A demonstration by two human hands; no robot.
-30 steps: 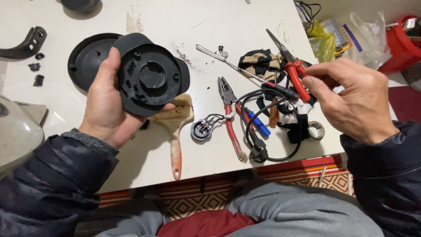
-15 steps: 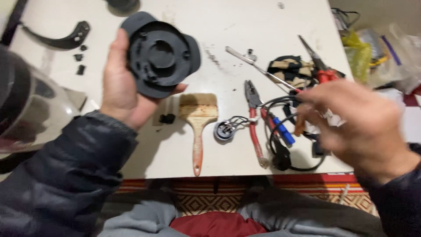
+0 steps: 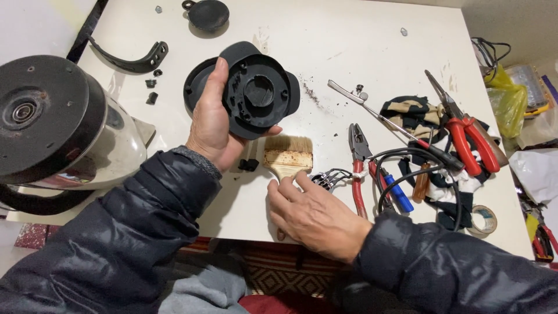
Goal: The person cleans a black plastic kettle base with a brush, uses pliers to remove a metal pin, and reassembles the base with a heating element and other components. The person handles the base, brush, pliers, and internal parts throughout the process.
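Note:
My left hand (image 3: 210,125) grips a round black plastic base part (image 3: 258,96), holding it tilted above the white table (image 3: 349,40). A second black round disc (image 3: 195,93) lies flat behind it. My right hand (image 3: 314,212) rests on the handle of a wooden paintbrush (image 3: 288,154) near the table's front edge, fingers curled over it. A small black piece (image 3: 249,165) lies between the two hands.
An upturned steel kettle (image 3: 55,128) lies at the left. Red-handled pliers (image 3: 358,168), a long screwdriver (image 3: 395,129), red cutters (image 3: 468,134), a black cable (image 3: 418,174), a tape roll (image 3: 482,219) and a rag crowd the right. A curved black handle (image 3: 131,61) and a black lid (image 3: 207,14) lie at the back.
My right hand left the tools on the right and came down onto the paintbrush handle. The view shifted left, bringing the kettle in. My left hand still holds the black part.

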